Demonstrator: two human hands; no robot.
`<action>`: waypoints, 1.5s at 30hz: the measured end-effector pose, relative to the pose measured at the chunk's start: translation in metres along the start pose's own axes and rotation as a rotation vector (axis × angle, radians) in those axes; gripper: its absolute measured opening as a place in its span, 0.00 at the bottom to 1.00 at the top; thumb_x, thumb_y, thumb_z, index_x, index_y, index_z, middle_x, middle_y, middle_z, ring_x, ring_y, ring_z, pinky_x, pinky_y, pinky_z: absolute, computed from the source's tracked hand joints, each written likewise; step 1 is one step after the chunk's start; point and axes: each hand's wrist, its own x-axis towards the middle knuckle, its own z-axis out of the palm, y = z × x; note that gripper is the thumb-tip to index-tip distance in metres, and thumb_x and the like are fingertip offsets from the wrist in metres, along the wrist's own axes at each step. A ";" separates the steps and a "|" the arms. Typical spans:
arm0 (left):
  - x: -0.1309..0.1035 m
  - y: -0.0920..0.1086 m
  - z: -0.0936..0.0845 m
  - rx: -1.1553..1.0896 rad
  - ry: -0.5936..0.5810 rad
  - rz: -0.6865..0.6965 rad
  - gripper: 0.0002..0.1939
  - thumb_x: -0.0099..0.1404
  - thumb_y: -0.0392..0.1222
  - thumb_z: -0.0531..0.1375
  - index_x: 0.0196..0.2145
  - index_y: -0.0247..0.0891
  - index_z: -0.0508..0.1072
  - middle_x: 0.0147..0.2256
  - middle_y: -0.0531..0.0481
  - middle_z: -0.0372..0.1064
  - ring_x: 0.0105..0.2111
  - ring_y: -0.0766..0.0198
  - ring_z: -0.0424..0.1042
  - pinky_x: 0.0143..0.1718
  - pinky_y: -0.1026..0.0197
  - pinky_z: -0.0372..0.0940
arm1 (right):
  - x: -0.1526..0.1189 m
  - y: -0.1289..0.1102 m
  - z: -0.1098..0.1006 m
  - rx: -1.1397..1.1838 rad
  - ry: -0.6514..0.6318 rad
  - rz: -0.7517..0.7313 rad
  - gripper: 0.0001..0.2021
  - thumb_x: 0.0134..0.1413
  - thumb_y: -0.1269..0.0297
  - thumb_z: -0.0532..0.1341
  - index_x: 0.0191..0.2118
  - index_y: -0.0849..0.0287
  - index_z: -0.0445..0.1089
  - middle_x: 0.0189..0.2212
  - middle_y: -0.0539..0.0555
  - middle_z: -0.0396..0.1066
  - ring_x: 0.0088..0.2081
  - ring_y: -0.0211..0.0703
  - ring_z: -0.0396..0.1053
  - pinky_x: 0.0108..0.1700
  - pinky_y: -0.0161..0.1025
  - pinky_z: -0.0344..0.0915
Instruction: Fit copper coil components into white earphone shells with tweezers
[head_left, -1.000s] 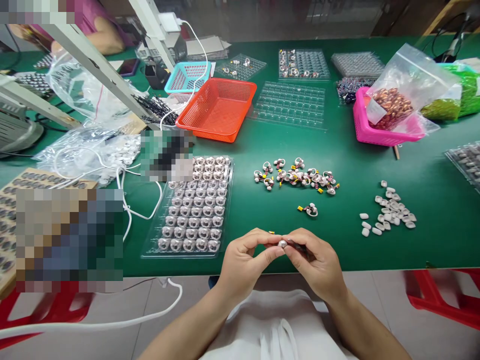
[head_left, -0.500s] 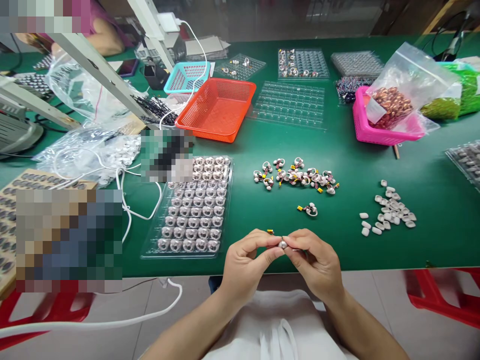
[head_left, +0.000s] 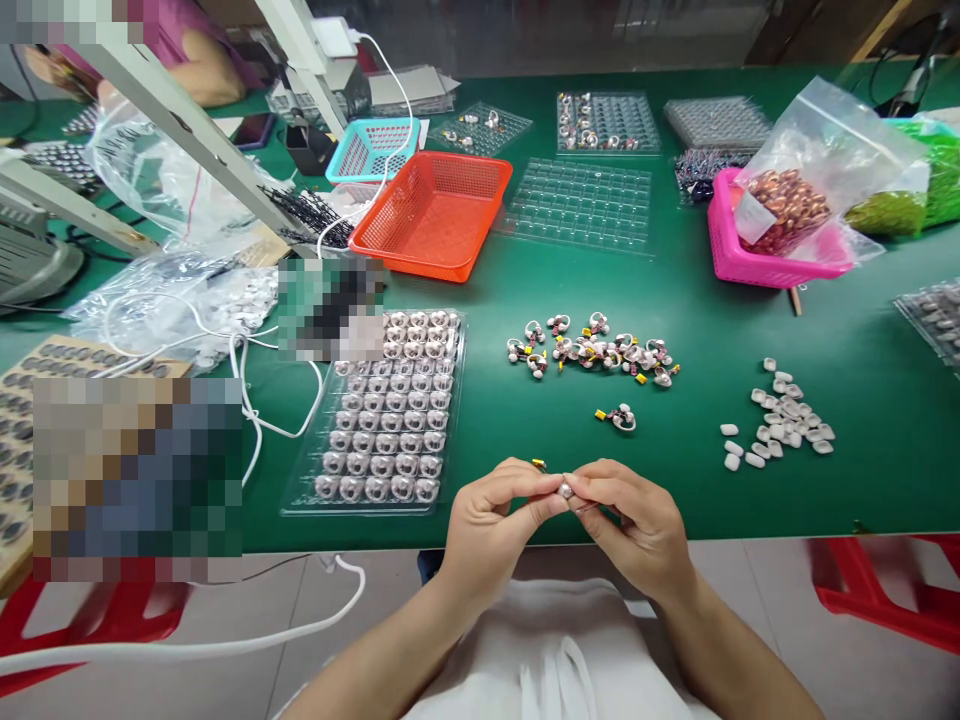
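Near the table's front edge, my left hand [head_left: 499, 515] and my right hand [head_left: 634, 515] meet, fingertips pinched on a small shiny rounded part [head_left: 565, 490]. A yellow-tipped bit [head_left: 539, 464] shows just behind my left fingers. Beyond the hands lies one white looped piece with a yellow tab [head_left: 620, 418], and behind it a heap of similar pieces [head_left: 600, 352]. Small white caps [head_left: 787, 420] are scattered to the right. On the left, a clear tray [head_left: 295, 500] holds rows of shiny rounded shells.
An orange basket [head_left: 431, 255], a turquoise basket [head_left: 373, 150] and clear trays [head_left: 577, 205] stand farther back. The pink basket [head_left: 780, 270] holds a bag of copper-coloured parts. White cables [head_left: 259, 425] and a wooden tray [head_left: 67, 350] lie left. A person's arm [head_left: 210, 70] is at back left.
The fingers of my right hand have shifted slightly around the small part. My left hand has barely moved.
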 end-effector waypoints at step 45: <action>0.016 0.023 -0.031 0.379 -0.421 -0.316 0.07 0.62 0.43 0.66 0.34 0.37 0.76 0.32 0.50 0.75 0.33 0.63 0.71 0.35 0.62 0.63 | 0.009 -0.002 -0.027 -0.091 -0.403 0.144 0.11 0.60 0.78 0.59 0.44 0.56 0.72 0.35 0.52 0.73 0.35 0.39 0.70 0.36 0.35 0.65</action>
